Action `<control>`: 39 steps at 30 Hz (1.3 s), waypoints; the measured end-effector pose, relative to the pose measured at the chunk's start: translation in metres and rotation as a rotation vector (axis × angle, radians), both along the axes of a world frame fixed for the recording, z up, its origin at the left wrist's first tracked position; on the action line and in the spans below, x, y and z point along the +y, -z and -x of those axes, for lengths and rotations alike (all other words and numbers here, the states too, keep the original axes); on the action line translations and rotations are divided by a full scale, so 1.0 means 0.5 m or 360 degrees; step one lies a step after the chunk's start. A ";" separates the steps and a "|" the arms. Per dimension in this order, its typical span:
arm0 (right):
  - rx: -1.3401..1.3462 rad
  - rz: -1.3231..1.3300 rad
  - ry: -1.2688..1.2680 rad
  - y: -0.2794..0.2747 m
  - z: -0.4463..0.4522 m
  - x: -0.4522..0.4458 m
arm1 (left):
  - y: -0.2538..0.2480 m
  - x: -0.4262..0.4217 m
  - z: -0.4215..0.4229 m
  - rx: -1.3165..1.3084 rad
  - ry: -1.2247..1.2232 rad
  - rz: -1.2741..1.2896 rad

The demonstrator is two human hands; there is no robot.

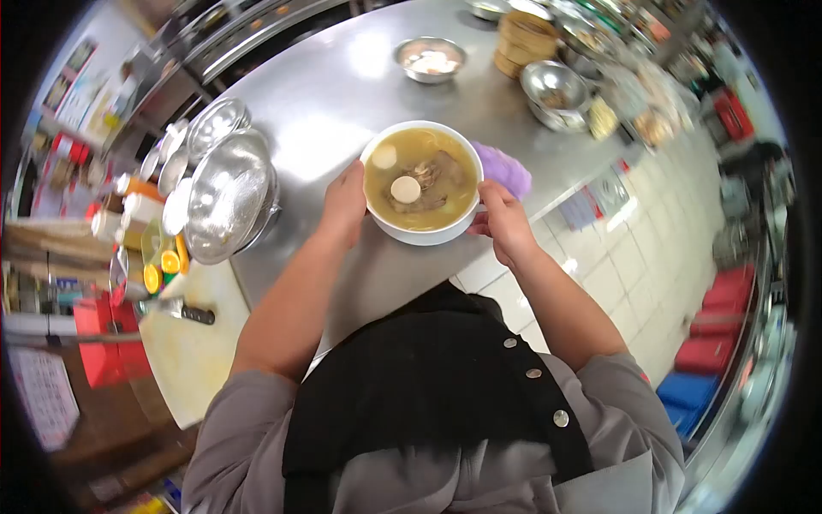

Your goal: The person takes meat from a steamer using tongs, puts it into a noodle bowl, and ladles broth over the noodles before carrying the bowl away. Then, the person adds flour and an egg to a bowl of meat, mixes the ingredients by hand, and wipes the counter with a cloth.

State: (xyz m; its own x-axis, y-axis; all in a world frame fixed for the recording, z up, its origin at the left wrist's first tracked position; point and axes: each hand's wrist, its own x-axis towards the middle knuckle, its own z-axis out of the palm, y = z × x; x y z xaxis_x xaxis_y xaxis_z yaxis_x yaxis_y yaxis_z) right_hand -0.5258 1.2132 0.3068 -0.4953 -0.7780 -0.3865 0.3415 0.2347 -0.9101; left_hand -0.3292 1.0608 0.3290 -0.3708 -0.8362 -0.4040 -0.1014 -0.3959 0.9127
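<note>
A white bowl of soup [424, 236] is held level between my two hands over the near edge of the steel table. Its yellowish broth carries pale round slices and dark, meat-like pieces. My left hand [347, 201] grips the bowl's left side, fingers mostly hidden behind the wall. At the right rim, my right hand [501, 218] is closed on the bowl, thumb near the top edge. A purple cloth [503, 171] lies just beyond my right hand, close to the bowl. Whether the bowl's base touches the table I cannot tell.
Metal strainers and bowls [227, 201] crowd the table's left side. A knife [184, 310] lies on a cutting board [193, 360] beside cut oranges [154, 276]. Farther back stand a metal bowl with pale food [430, 62], a bamboo steamer [524, 41] and another steel bowl [555, 90].
</note>
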 end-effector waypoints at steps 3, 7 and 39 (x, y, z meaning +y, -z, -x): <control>-0.0013 0.0001 0.0192 0.000 -0.047 0.116 | 0.007 0.055 0.000 -0.0041 0.0217 -0.0014; -0.0022 0.0000 0.0418 0.001 -0.114 0.265 | 0.038 0.136 -0.003 0.0084 0.0515 0.0000; 0.0005 -0.0080 0.2416 -0.009 -0.523 1.647 | 0.069 1.545 0.187 0.0077 0.2384 -0.0255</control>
State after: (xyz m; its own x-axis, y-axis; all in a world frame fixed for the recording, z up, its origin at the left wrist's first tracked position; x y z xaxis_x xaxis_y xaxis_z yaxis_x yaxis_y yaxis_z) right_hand -0.2641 2.0370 0.3112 -0.7915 0.4675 -0.3937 0.2790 -0.2967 -0.9133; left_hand -0.4226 1.8332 0.2945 -0.8324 0.3677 -0.4146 -0.4627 -0.0494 0.8851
